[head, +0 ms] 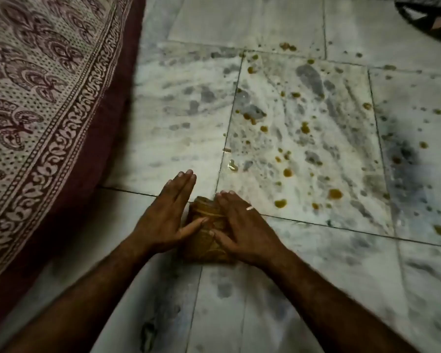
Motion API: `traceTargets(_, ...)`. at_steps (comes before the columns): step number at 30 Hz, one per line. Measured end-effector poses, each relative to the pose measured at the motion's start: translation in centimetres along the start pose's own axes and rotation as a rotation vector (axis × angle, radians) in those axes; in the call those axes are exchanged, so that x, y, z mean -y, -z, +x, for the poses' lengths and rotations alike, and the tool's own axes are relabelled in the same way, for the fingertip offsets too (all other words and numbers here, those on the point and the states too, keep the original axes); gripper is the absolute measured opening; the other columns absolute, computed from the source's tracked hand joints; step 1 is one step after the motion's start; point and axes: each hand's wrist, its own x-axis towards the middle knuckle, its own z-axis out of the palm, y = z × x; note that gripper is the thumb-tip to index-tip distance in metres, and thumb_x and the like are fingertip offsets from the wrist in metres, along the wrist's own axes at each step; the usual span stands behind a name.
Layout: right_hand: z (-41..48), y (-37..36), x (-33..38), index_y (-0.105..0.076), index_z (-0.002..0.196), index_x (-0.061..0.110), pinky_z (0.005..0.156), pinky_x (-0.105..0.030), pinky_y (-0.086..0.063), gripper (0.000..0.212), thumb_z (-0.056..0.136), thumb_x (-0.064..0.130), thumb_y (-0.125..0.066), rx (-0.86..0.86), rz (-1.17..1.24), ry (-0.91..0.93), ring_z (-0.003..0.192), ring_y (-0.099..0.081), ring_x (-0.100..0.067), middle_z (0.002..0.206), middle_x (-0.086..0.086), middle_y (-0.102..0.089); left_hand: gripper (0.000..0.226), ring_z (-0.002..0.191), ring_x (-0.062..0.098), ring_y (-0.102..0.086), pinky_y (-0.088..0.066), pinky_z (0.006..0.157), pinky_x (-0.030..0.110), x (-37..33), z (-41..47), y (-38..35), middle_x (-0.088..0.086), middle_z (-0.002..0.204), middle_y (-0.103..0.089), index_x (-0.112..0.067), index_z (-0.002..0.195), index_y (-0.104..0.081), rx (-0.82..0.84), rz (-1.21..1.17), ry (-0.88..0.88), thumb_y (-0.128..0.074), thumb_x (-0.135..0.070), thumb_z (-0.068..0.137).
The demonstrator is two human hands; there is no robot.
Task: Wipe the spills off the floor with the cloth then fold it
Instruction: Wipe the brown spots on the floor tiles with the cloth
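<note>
A small folded brown-yellow cloth (pixel 204 242) lies on the marble floor (pixel 303 276) in front of me. My left hand (pixel 168 215) rests flat on its left side, fingers straight, thumb across the cloth. My right hand (pixel 239 225), with a ring on one finger, lies flat over the cloth's right side and covers much of it. Several brownish-yellow spill drops (pixel 287 172) dot the tiles ahead and to the right, from near my right hand out to the far tiles.
A patterned maroon and cream bedspread (pixel 41 118) hangs over a bed edge along the left. A dark sandal (pixel 428 19) lies at the top right corner. Grey-veined tiles with dark joints stretch ahead and to the right.
</note>
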Motion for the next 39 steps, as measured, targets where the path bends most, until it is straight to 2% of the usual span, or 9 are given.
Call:
traceTargets(4, 1.2, -4.2, 1.2, -0.030, 0.157, 0.007, 0.125, -0.052, -0.021, 0.079, 0.092, 0.052, -0.036, 0.021, -0.094, 0.029, 0.154, -0.020, -0.036, 0.164, -0.020, -0.028, 0.088, 0.155, 0.011, 0.003, -0.001, 0.125, 0.029, 1.9, 0.0, -2.6, 0.004, 0.168, -0.005, -0.013, 0.160, -0.010, 0.079, 0.047, 0.081, -0.025, -0.071, 0.095)
traceTargets(8, 1.3, -7.7, 1.3, -0.018, 0.161, 0.016, 0.126, -0.045, 0.009, 0.077, 0.101, 0.058, -0.040, -0.024, -0.210, 0.040, 0.155, 0.005, -0.030, 0.168, -0.011, -0.004, 0.083, 0.152, 0.001, 0.009, 0.003, 0.124, 0.024, 3.2, 0.5, -4.6, 0.003, 0.168, -0.005, -0.015, 0.159, -0.009, 0.086, 0.018, 0.067, -0.030, -0.065, 0.096)
traceTargets(12, -0.8, -9.3, -0.2, -0.028, 0.159, 0.027, 0.121, -0.048, -0.011, 0.073, 0.099, 0.068, -0.034, -0.047, -0.374, 0.031, 0.157, -0.008, -0.030, 0.170, -0.008, -0.012, 0.084, 0.154, 0.007, 0.004, -0.001, 0.125, 0.030, 4.3, 1.7, -6.1, 0.001, 0.168, -0.002, -0.017, 0.160, -0.007, 0.085, -0.008, 0.086, -0.025, -0.069, 0.096)
traceTargets(17, -1.6, -7.6, -3.2, -0.022, 0.161, 0.031, 0.121, -0.047, -0.016, 0.075, 0.098, 0.071, -0.032, -0.113, -0.399, -0.027, 0.157, -0.010, -0.027, 0.170, -0.007, -0.013, 0.086, 0.155, 0.015, 0.002, 0.003, 0.125, 0.032, 4.4, 4.3, -7.4, 0.002, 0.168, 0.001, -0.013, 0.160, -0.007, 0.046, 0.039, 0.145, -0.015, -0.071, 0.096)
traceTargets(20, 1.2, -5.7, -5.5, -0.022, 0.161, 0.029, 0.123, -0.049, -0.014, 0.074, 0.099, 0.069, -0.031, -0.146, -0.417, -0.087, 0.157, -0.009, -0.030, 0.170, -0.010, -0.013, 0.079, 0.155, 0.018, -0.004, 0.003, 0.124, 0.033, 4.4, 4.9, -8.5, 0.005, 0.167, -0.003, -0.012, 0.159, -0.011, 0.048, 0.136, 0.179, -0.006, -0.064, 0.100)
traceTargets(25, 9.5, -4.4, -4.3, -0.012, 0.163, 0.026, 0.123, -0.057, 0.000, 0.084, 0.091, 0.064, -0.032, -0.155, -0.329, -0.259, 0.157, 0.005, -0.037, 0.170, -0.016, -0.004, 0.065, 0.154, 0.022, -0.016, -0.010, 0.124, 0.040, 4.8, 4.8, -9.3, 0.009, 0.167, -0.015, -0.009, 0.158, -0.018, 0.024, 0.211, 0.173, -0.021, -0.043, 0.103)
traceTargets(30, 4.4, -5.6, -4.4, -0.028, 0.160, 0.024, 0.123, -0.056, -0.019, 0.074, 0.099, 0.063, -0.038, -0.160, -0.445, -0.028, 0.157, -0.009, -0.034, 0.169, -0.014, -0.017, 0.065, 0.155, 0.020, -0.011, -0.010, 0.124, 0.040, 4.6, 4.8, -9.1, 0.008, 0.168, -0.011, -0.010, 0.159, -0.014, 0.045, 0.219, 0.182, -0.023, -0.040, 0.102)
traceTargets(33, 2.8, -4.5, -7.1, -0.026, 0.160, 0.028, 0.123, -0.053, -0.019, 0.077, 0.095, 0.064, -0.044, -0.171, -0.458, -0.052, 0.157, -0.014, -0.031, 0.169, -0.011, -0.018, 0.066, 0.155, 0.020, -0.010, -0.011, 0.125, 0.041, 4.5, 4.8, -8.9, 0.008, 0.168, -0.011, -0.010, 0.159, -0.013, 0.054, 0.227, 0.185, -0.025, -0.040, 0.102)
traceTargets(39, 12.3, -1.0, -9.4, -0.007, 0.163, 0.015, 0.127, -0.050, -0.007, 0.083, 0.099, 0.066, -0.020, -0.213, -0.433, -0.293, 0.158, -0.004, -0.029, 0.171, -0.010, -0.010, 0.066, 0.154, 0.022, -0.014, -0.017, 0.124, 0.043, 4.3, 4.9, -8.9, 0.009, 0.167, -0.014, -0.009, 0.159, -0.015, 0.040, 0.214, 0.183, -0.027, -0.041, 0.101)
